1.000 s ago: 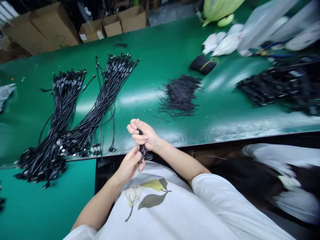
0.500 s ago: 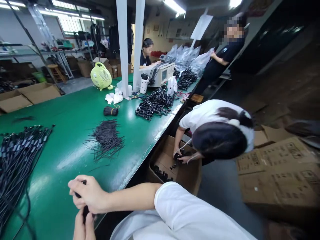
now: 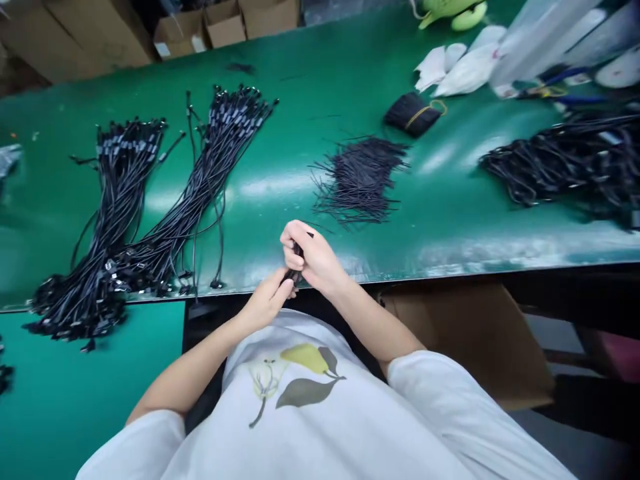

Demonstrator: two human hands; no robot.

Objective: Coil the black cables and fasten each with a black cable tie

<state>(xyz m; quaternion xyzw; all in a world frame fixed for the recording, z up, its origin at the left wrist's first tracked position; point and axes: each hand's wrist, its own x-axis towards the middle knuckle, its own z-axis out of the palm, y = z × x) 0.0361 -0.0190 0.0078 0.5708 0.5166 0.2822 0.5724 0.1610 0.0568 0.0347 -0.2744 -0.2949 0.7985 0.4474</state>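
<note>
Close to my body, at the front edge of the green table [image 3: 280,167], both hands are closed around a folded black cable [image 3: 298,252]. My right hand [image 3: 314,259] wraps its upper part. Just below and to the left, my left hand [image 3: 266,297] pinches the lower end, touching the right hand. Most of the cable is hidden by the fingers. Beyond my right hand lies a loose pile of short black ties [image 3: 367,179]. Two bunches of long black cables [image 3: 200,180] with connectors at their ends spread to the left.
A banded bundle of black ties [image 3: 411,115] lies behind the loose pile. Crumpled white tissue [image 3: 465,70] and a green fan [image 3: 450,12] stand farther back. More black cables [image 3: 570,160] heap at right. Below the edge is a cardboard box [image 3: 470,340].
My view has swung left and down, from the room and co-workers to the table before me. Both hands stay closed together on the black cable.
</note>
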